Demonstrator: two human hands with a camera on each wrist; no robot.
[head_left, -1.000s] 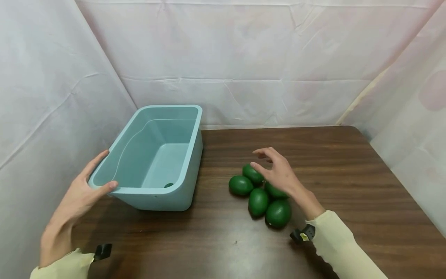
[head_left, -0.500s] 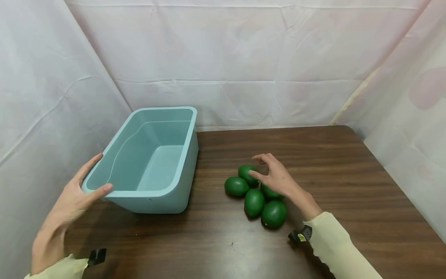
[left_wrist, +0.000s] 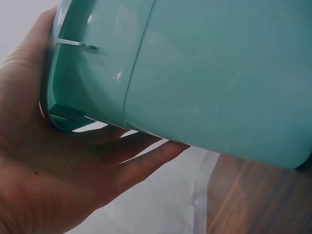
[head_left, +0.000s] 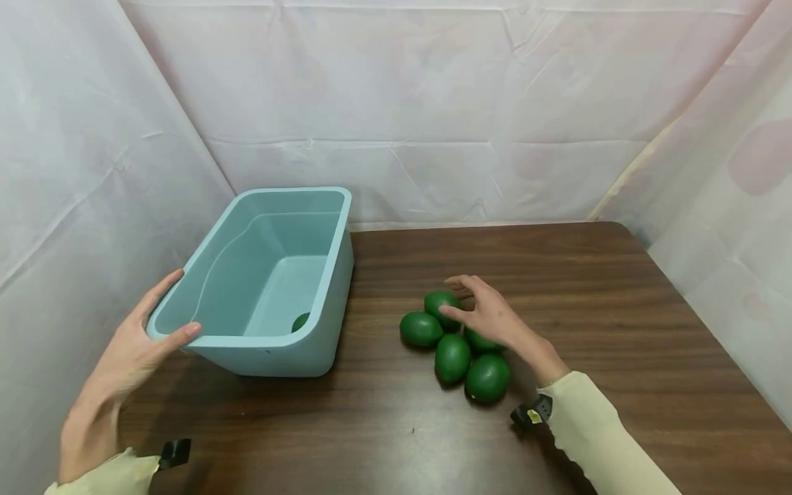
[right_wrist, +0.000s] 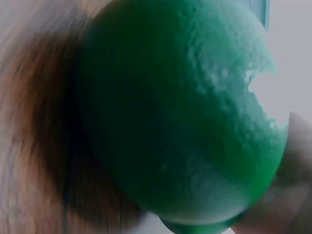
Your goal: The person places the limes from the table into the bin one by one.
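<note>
I see a dark brown wood-grain worktop with a rounded far right corner. White sheeting hangs round it on three sides, creased and wrinkled, with a horizontal seam across the back panel. The right panel carries faint pink blotches. Light is soft and even, leaving only a dull sheen on my near stretch of the wood.

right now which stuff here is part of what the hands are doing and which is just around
In use: teal bin, held by left hand; green avocados under right hand; one avocado inside bin.
Just around: wooden table, white sheet backdrop.
</note>
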